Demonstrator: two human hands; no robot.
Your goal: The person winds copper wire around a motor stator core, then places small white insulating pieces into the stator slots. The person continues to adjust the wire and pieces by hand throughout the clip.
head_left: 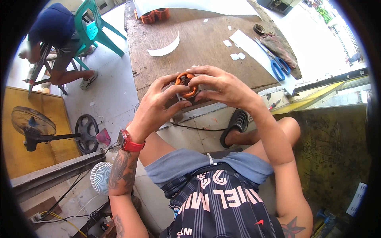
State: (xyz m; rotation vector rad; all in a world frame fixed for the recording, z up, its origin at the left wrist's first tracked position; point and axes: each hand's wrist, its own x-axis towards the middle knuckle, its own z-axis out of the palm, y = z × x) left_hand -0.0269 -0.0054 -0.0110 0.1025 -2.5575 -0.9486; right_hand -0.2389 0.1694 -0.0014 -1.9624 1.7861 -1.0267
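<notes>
Both hands hold a small motor stator (185, 81) with an orange coil winding, just over the near edge of the wooden table (158, 68). My left hand (155, 104) grips it from the left, its fingers over the coil and its thumb along the near side. My right hand (223, 88) closes round it from the right, fingertips pressed on the winding. The fingers cover much of the stator, so its lower part is hidden. Beyond it lies a curved piece of white paper (166, 49). Blue-handled scissors (279, 66) rest on a white strip (254, 50) to the right.
More copper coils (154, 16) sit at the table's far left, by a large white sheet (198, 6). Small white pieces (235, 56), a tape roll (259, 29) and a cloth (281, 48) lie rightward. A standing fan (33, 125) and another person (59, 35) are at left.
</notes>
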